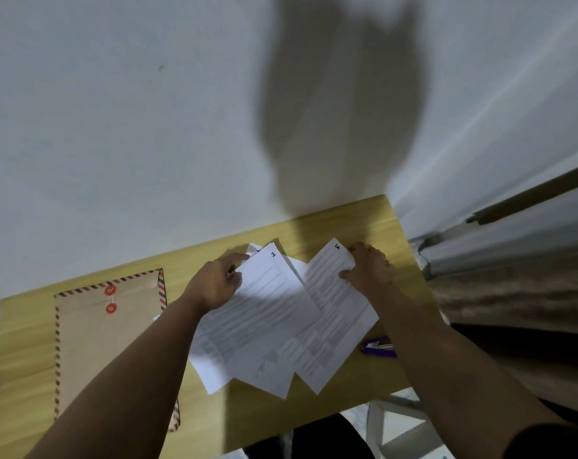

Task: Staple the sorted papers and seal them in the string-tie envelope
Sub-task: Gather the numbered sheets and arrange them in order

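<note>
- Head view: the papers lay fanned and unstapled near the table far right corner.
- The left hand pinched the sheet marked 1; the right hand gripped the sheet marked 5 at its top corner.
- The stapler sat by the right edge, the envelope near the left edge, still tied.
- Judgement: square all edges in number order before stapling.
</note>
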